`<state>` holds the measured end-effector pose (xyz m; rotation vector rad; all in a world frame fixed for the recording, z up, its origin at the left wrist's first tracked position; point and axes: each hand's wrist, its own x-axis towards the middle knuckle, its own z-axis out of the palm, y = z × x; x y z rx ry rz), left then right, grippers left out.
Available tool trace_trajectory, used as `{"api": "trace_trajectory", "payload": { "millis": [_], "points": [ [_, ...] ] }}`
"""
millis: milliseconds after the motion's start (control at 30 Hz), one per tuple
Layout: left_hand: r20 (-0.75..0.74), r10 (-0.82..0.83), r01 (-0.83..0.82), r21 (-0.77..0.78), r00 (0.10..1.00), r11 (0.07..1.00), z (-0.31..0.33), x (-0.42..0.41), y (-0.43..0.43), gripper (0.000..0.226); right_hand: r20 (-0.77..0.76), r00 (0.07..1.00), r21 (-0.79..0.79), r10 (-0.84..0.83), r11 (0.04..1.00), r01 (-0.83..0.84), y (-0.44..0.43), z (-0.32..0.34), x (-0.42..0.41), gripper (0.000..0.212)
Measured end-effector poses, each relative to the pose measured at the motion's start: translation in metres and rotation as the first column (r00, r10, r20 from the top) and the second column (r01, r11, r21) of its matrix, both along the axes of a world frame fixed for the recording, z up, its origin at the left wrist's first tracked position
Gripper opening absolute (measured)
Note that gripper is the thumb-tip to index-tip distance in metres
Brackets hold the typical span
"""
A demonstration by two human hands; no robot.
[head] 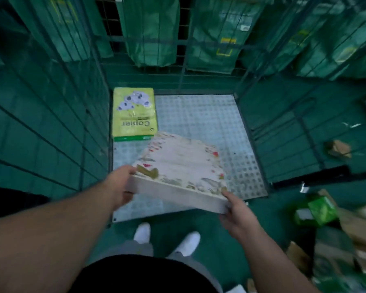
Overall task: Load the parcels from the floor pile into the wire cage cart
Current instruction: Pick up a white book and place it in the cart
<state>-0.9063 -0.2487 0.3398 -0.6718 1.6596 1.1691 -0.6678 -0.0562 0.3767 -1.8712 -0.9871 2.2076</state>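
Green floor, looks like early days: one copier pack in the wire cage cart, left hand and right hand with grip clamped on a floral box over its deck, pile beside the cart waiting.

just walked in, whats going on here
A person grips a flat floral box with the left hand and right hand, holding it above the metal floor of the wire cage cart. A yellow copier paper pack lies in the cart's far left corner. More parcels sit in the floor pile to the right.
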Motion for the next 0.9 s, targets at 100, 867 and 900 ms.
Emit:
{"api": "trace_trajectory", "payload": {
  "millis": [100, 867, 900],
  "points": [
    [-0.012, 0.155, -0.155, -0.01, 0.988, 0.988, -0.017, -0.026, 0.001, 0.036, 0.021, 1.0, 0.01, 0.001, 1.0, -0.002, 0.028, -0.029, -0.03, 0.031],
    [0.278, 0.758, -0.8, 0.074, 0.59, 0.596, -0.243, -0.21, 0.113, 0.036, 0.101, 0.957, -0.085, 0.273, 0.96, -0.265, 0.202, -0.26, -0.348, 0.014],
    [0.253, 0.76, -0.796, 0.086, 0.599, 0.599, -0.262, -0.226, 0.115, 0.036, 0.096, 0.956, -0.062, 0.277, 0.96, -0.272, 0.202, -0.275, -0.364, 0.014]
  ]
}}
